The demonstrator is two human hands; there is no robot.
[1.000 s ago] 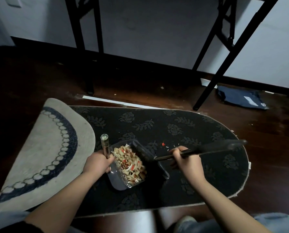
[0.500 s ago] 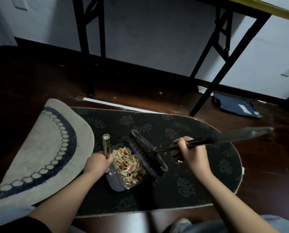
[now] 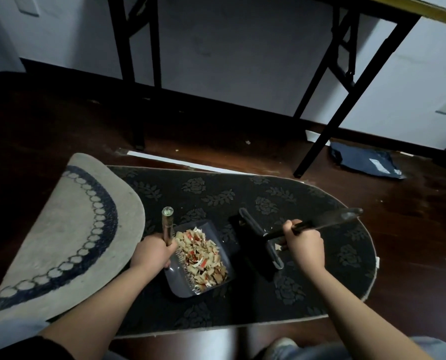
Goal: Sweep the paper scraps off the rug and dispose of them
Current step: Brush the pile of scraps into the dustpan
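Brush head has swung off the dustpan mouth since half a second ago; it now sits right of it on the dark rug. Right hand, lower right of centre, fingers curled tight round the brush handle. Left hand, lower centre, grips the dustpan handle, which stands upright. Paper scraps heaped inside the pan; a few bits beside the right hand. Pale rug overlaps the dark one at left.
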